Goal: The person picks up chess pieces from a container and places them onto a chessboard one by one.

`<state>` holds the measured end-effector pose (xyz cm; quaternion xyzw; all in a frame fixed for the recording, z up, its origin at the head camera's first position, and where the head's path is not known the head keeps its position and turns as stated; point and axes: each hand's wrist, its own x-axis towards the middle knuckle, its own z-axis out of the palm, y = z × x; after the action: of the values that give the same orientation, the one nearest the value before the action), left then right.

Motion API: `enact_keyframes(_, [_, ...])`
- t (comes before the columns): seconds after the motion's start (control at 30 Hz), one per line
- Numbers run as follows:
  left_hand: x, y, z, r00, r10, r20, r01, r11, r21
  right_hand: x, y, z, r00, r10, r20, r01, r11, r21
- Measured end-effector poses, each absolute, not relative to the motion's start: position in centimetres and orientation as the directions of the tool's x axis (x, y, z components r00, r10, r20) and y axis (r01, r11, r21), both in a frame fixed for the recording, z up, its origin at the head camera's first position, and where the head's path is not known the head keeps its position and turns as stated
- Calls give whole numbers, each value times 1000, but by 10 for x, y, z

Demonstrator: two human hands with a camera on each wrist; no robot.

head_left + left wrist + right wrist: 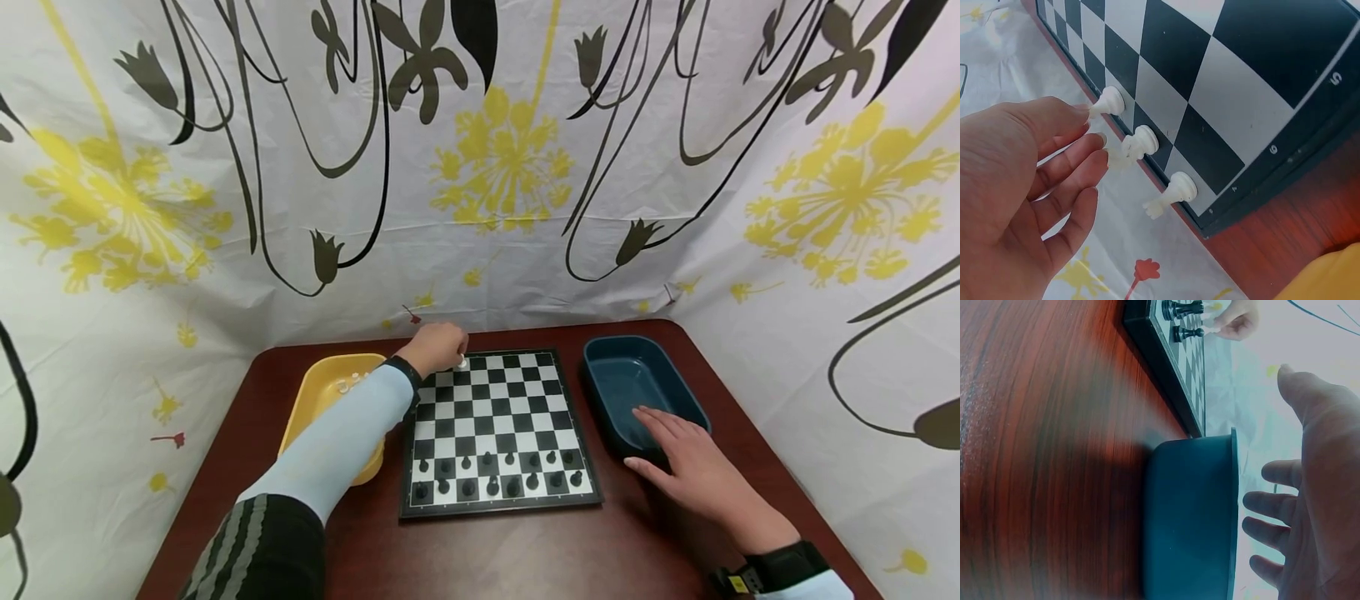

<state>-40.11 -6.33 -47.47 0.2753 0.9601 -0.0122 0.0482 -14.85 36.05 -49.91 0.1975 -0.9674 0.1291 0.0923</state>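
Observation:
A black-and-white chessboard [495, 421] lies mid-table, with black pieces [498, 475] filling its two near rows. My left hand [448, 352] reaches over the board's far left corner. Three white pieces stand there on the far row [1140, 142]. The hand's fingers [1075, 153] are loosely bent, and the index fingertip touches the top of one white piece [1110, 101]; the thumb is hidden. My right hand [663, 437] lies flat with fingers spread, its fingertips on the near rim of the dark blue tray [637, 383]. It holds nothing [1272, 512].
A yellow tray [322, 408] holding several white pieces sits left of the board, under my left forearm. The blue tray [1191, 519] looks empty. The brown table [525, 550] is hemmed in by a flowered white cloth backdrop [480, 167] at the back and sides.

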Motion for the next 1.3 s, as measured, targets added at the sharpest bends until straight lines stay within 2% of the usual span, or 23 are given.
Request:
enact_keyframes(0.27, [-391, -91, -451, -858, 512, -38, 509, 858, 63, -151, 356, -499, -901, -365, 235, -415, 883, -219])
enact_keyframes(0.57, [-370, -163, -424, -886, 461, 47, 462, 874, 152, -154, 354, -498, -913, -357, 198, -398, 888, -231])
enact_keyframes(0.87, [-340, -223, -435, -925, 375, 59, 379, 904, 200, -159, 350, -500, -919, -355, 171, -387, 895, -223])
enact_keyframes(1.1, [-330, -244, -443, -952, 306, 17, 300, 922, 246, -161, 350, -500, -921, -352, 169, -384, 896, -223])
enact_keyframes(1.3, [-328, -251, -445, -957, 289, 9, 282, 925, 253, -161, 350, -501, -921, -351, 170, -383, 896, -225])
